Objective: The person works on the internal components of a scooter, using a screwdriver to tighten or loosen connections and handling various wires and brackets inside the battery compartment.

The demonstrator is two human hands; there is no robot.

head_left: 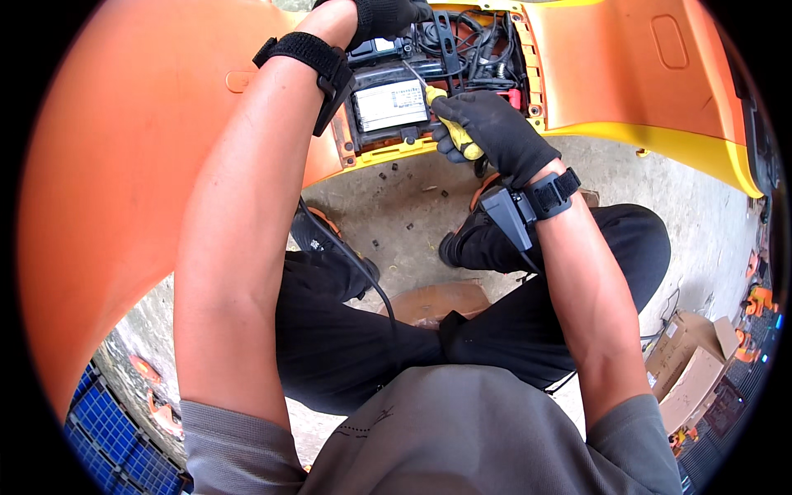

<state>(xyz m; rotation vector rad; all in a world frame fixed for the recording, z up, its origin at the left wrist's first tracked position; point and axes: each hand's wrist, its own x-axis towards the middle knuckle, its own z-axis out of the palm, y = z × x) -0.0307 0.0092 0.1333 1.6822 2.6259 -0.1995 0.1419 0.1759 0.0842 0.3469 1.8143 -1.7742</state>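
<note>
My right hand (pixel 495 136), in a black glove, is closed around the yellow handle of a screwdriver (pixel 454 132). Its thin shaft points up and left over an open compartment in an orange and yellow vehicle body. Below the shaft lies a box with a white label (pixel 391 106). A black slotted strap (pixel 446 45) crosses the compartment beside bundled black cables (pixel 488 51). At the top edge of the picture, my gloved left hand (pixel 388 18) reaches over the far left of the compartment; its fingers are partly cut off, and whatever they touch is hidden.
Orange body panels (pixel 124 140) flank the compartment, with a yellow rim (pixel 388 154) along its near side. Small dark pieces lie on the concrete floor (pixel 404 202) between my feet. An open cardboard box (pixel 686 363) stands at right, blue crates (pixel 107 425) at lower left.
</note>
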